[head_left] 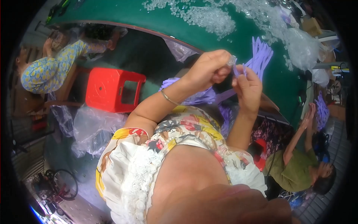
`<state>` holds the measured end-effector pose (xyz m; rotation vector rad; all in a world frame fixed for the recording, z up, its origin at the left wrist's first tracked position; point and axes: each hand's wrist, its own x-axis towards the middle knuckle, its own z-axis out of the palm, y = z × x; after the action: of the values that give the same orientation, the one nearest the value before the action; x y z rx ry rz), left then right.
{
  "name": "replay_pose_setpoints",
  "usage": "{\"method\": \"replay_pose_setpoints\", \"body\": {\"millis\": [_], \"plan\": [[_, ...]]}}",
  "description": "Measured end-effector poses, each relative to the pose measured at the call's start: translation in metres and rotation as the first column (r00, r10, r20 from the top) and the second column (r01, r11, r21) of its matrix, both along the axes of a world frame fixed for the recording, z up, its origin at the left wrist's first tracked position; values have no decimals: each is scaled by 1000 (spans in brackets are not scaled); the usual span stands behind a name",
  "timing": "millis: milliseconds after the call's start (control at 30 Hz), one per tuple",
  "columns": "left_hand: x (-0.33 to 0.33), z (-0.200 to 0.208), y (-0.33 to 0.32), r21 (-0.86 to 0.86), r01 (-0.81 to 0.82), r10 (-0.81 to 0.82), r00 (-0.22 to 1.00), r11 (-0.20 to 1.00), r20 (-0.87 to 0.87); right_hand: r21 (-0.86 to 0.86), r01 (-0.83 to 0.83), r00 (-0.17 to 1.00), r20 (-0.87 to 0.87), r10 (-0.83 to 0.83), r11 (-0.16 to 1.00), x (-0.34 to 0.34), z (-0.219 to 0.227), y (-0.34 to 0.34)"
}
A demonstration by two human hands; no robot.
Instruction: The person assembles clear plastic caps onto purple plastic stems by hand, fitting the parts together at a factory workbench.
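My left hand [212, 69], with a bangle on its wrist, is closed on a small clear plastic piece [232, 61] at its fingertips. Facing it, my right hand [247, 86] pinches the end of a purple strap [235, 70] close against that piece. Whether the strap passes through the piece is too small to tell. Beyond my right hand a bundle of purple straps [261, 54] lies on the green tabletop [149, 14]. More purple straps [199, 96] rest on my lap, partly hidden by my left forearm.
Heaps of clear plastic pieces [209, 20] spread over the table's far side, beside a clear plastic bag [302, 48]. A red stool [106, 89] stands at left, with plastic sheeting [95, 125] next to it. One person [298, 170] sits at right, another [44, 76] at far left.
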<state>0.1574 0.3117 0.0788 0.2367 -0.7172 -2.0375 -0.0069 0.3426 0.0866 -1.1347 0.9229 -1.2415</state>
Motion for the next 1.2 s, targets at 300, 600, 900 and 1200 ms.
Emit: {"method": "replay_pose_setpoints", "body": {"millis": [300,600,900,1200], "plan": [[-3,-6,-2,-36,-52,55,995,998,88,23,-19,999,31,18,1000,-3,-5,-1],[0,-15,2,-304,-141,297,773,942,561,54,49,999,-24,-48,997,0,-16,-2],[5,-39,11,-675,-1,622,388,738,680,-423,72,886,-389,-252,903,12,-44,-3],[22,-66,16,-303,-11,224,697,953,681,49,-91,965,252,76,995,10,-58,5]]}}
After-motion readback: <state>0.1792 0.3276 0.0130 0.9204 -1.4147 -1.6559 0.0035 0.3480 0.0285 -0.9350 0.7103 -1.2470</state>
